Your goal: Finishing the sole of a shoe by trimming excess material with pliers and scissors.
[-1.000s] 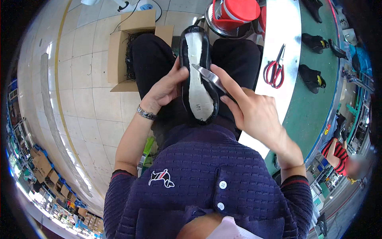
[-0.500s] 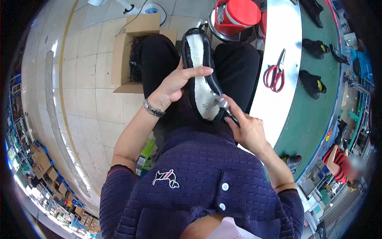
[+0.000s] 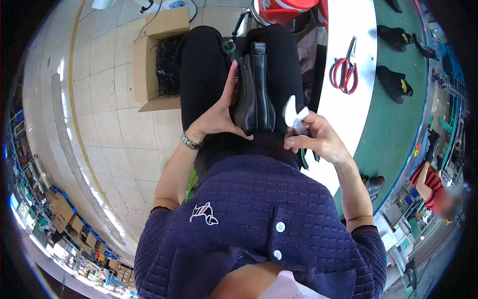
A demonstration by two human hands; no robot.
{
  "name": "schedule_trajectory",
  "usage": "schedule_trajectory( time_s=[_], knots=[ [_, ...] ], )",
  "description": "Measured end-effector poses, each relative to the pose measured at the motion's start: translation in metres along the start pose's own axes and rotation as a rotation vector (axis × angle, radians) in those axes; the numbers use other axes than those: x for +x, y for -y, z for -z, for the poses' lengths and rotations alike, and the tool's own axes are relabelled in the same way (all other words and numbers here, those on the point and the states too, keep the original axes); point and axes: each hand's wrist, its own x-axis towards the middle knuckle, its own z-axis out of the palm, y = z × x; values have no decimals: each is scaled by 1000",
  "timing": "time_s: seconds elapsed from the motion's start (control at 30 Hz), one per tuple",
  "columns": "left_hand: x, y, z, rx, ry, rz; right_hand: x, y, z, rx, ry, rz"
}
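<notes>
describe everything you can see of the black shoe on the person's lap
The black shoe looks like smooth, slightly glossy leather, with a pull loop at its far end. It lies lengthwise on the person's black-trousered lap, upper side showing, its sole out of sight. The left hand grips its left side, fingers along the edge. The right hand, pinching a small white piece, is just beside it, not touching.

Black shoe [image 3: 255, 94], red-handled scissors [image 3: 343, 70], brown cardboard box [image 3: 149, 55], green conveyor belt [image 3: 393, 124].

On the lap, the left hand [image 3: 215, 117] grips a black shoe [image 3: 255, 92] by its side; the right hand [image 3: 318, 139] holds a small white tool [image 3: 294, 114] just beside it.
</notes>
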Motion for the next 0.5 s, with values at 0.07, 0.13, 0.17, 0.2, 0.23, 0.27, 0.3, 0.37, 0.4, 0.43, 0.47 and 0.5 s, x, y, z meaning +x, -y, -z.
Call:
schedule_trajectory(
  time_s=[0.07, 0.13, 0.17, 0.2, 0.23, 0.27, 0.3, 0.37, 0.4, 0.43, 0.47, 0.5],
  knots=[
    [3, -13, 11, -128, 62, -11, 3, -3, -4, -73, 42, 48],
    [5, -17, 12, -249, 120, -22, 6, -4, -7, -7, 75, -102],
    [5, -16, 10, -394, 28, 114, 7, 2, -12, -41, 82, -109],
    [6, -16, 8, -536, -67, 251, 9, 3, -15, -39, 85, -107],
    [12, -25, -3, -440, -173, 177, 10, 4, -16, -69, 118, -120],
    [16, -32, -12, -439, -171, 179, 11, 4, -17, -99, 152, -133],
    [19, -38, -19, -435, -250, 233, 9, 5, -21, -123, 132, -145],
    [23, -47, -31, -399, -371, 269, 10, 10, -18, -220, 132, -195],
    [24, -44, -32, -395, -366, 267, 9, 15, -17, -319, 130, -247],
    [23, -41, -33, -390, -399, 274, 8, 29, -23, -494, 55, -280],
    [25, -39, -32, -385, -428, 278, 9, 36, -26, -490, 46, -271],
    [26, -39, -30, -377, -417, 273, 9, 42, -28, -665, 6, -199]
  ],
)
